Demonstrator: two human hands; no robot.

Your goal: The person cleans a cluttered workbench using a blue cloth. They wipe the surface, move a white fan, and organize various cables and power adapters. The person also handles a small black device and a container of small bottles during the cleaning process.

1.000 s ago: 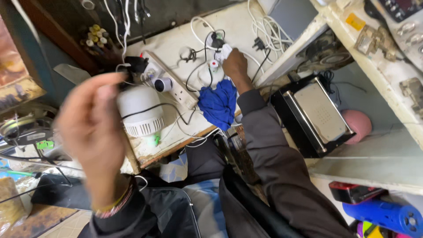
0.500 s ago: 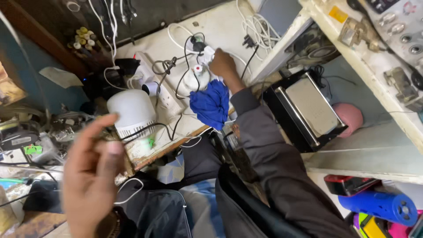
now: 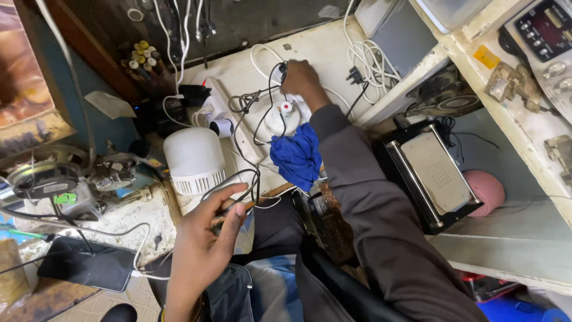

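Up on the scuffed white workbench [image 3: 333, 53], the right hand [image 3: 302, 82] lies with fingers curled down over a tangle of black and white cables [image 3: 262, 101], its fingertips hidden among them, so whether it pinches a wire or only presses on it cannot be told. Just beside its wrist sits a small round white device [image 3: 280, 116] with a red dot on top, and directly below that a crumpled blue cloth [image 3: 297, 156] hangs soft over the bench edge, touching the grey sleeve. Nearer the body, the left hand [image 3: 205, 244] is held loosely open, fingers spread and bent, thumb and forefinger closing on a thin black cable [image 3: 238, 179] and a dark slender object that is too small to make out. Close above those fingers stands a large white bulb [image 3: 192, 160], a smooth dome over a ribbed, finned base. A white power strip [image 3: 223, 113] runs behind it. To the right, a flat black box with a dull metal plate [image 3: 435, 170] sits in a lower shelf.
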